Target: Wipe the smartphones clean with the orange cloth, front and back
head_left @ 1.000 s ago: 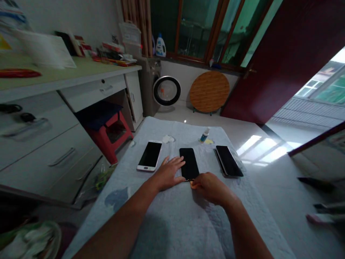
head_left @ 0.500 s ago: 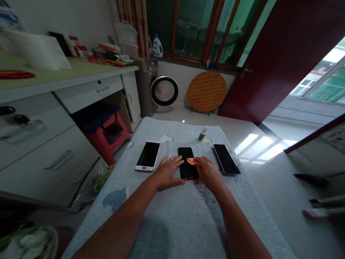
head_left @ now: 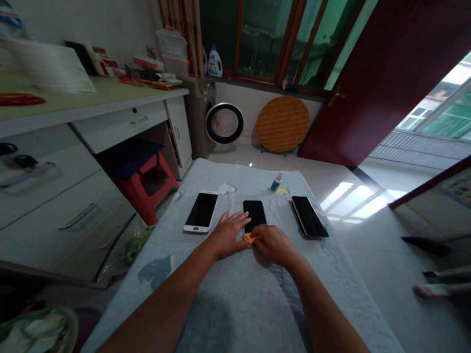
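A black smartphone (head_left: pixel 255 214) lies face up on the cloth-covered table, its lower end partly hidden by my right hand. My left hand (head_left: pixel 228 237) rests flat with fingers spread, the fingertips at the phone's left edge and the thumb near its bottom corner. Pinched in my right hand (head_left: pixel 274 243) is a small orange cloth (head_left: pixel 250 238), pressed at the lower left end of the phone. To the left lies a white-framed smartphone (head_left: pixel 201 212). On the right, another dark-screened phone (head_left: pixel 309 217) appears to lie on top of something flat. A small spray bottle (head_left: pixel 276 182) stands behind.
A pale blue patterned cloth (head_left: pixel 235 304) covers the table. Left of it are a drawer desk (head_left: pixel 84 110) and a red stool (head_left: pixel 154 181). Further back are a washing machine (head_left: pixel 200 117) with its door open, a round wooden tabletop (head_left: pixel 282 123) and a dark red door (head_left: pixel 353 93).
My right hand has slid the orange cloth from the right middle of the screen down and left to the phone's lower end. My left hand has stayed in place.
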Demonstrator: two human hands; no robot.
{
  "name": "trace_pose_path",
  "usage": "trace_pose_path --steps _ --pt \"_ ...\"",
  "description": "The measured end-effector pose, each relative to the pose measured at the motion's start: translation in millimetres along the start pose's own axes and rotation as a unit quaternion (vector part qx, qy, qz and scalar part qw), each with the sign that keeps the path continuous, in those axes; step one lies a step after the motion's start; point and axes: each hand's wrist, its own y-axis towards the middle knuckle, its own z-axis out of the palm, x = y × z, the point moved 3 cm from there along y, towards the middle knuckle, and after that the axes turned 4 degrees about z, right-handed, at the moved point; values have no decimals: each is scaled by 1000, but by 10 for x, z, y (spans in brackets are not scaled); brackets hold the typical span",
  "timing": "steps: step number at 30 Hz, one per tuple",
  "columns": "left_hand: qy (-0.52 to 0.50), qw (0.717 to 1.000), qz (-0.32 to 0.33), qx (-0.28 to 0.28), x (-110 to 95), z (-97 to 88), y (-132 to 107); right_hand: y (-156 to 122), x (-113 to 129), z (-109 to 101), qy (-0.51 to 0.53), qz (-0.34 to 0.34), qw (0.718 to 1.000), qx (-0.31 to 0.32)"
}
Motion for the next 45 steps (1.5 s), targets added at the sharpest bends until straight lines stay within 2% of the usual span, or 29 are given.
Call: trace_pose_path --steps 4,11,14,19,22,28,33,38,41,45 --pt "-19 1000 -6 -7 -35 -9 -7 103 30 72 0 13 998 -62" --pt "-35 999 4 -31 6 47 -14 215 -134 38 -50 81 987 -126" --pt "-32 999 10 -30 15 49 -22 183 -141 7 -54 88 987 -123" --pt "-25 1000 3 -14 -9 22 -23 69 -84 1 18 -14 998 -61" --pt "-23 1000 3 -15 -19 18 -19 91 -170 -19 43 -11 997 -70" --pt "-31 999 16 -32 -30 1 -21 489 -473 -79 -2 109 988 -110" --pt "-44 998 37 -31 -33 -14 -22 866 -467 -123 -63 146 980 -120" --pt "-69 995 44 -54 -48 -22 -18 967 -296 -92 -81 98 986 -104" --pt "-90 991 33 -91 -53 -29 -21 843 -214 -56 -70 55 992 -93" --pt "-63 988 15 -139 -15 -10 -34 545 -121 -32 -37 10 997 -69"
